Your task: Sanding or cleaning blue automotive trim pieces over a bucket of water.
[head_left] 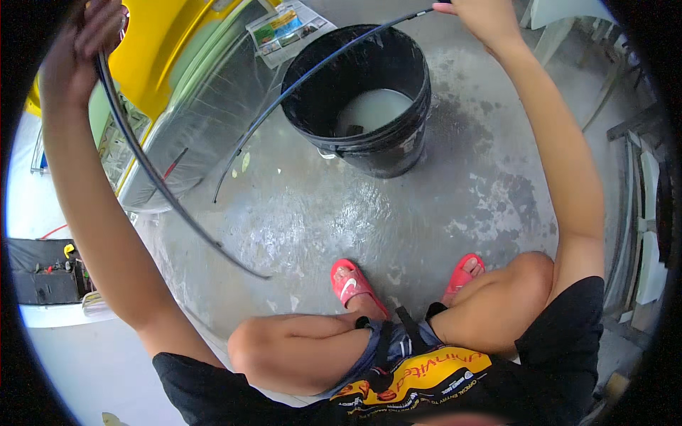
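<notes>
My left hand is raised at the upper left, its fingers curled and slightly blurred around one end of a long dark flexible strip. This strip curves down across the floor area, its free end pointing toward my knees. At the top right, my right hand pinches the end of a second long, thin strip, dark with a bluish sheen. It arcs leftward over a black bucket and down past its left side. Cloudy whitish liquid lies in the bucket, with a small dark piece at its edge.
On the left stand a yellow panel and a plastic-covered panel. Printed paper lies behind the bucket. The grey floor has wet patches. White and dark long pieces line the right side; a black case sits far left.
</notes>
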### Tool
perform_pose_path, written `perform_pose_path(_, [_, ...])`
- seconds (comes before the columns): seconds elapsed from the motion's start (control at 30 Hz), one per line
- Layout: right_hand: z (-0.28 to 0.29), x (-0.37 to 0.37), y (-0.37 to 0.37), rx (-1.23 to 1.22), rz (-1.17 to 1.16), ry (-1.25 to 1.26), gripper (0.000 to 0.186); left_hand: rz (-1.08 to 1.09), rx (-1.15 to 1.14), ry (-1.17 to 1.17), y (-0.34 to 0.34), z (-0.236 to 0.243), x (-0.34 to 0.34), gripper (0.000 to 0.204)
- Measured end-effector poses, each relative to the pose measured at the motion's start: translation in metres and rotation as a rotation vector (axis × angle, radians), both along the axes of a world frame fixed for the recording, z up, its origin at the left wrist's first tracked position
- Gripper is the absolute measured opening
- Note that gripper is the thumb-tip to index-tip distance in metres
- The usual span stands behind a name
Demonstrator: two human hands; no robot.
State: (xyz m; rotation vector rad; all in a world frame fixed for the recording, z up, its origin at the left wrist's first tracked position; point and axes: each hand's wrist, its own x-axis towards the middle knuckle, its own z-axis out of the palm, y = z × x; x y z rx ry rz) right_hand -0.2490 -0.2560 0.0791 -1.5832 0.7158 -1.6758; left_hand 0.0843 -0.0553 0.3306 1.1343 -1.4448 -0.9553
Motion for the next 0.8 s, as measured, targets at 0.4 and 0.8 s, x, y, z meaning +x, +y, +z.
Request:
perform_pose_path(0.4, [-0.053, -0.073, 0.002, -0.178, -0.206, 0.191, 0.027, 0.178, 0.727, -0.191, 0.116, -0.24, -0.053, 0.035])
perform_pose_path(0.8, [-0.127, -0.068, 0.037, -0.56, -0.1, 0.71, 0.036, 0.161, 0.868, -0.187, 0.138, -0.292, -0.043, 0.035])
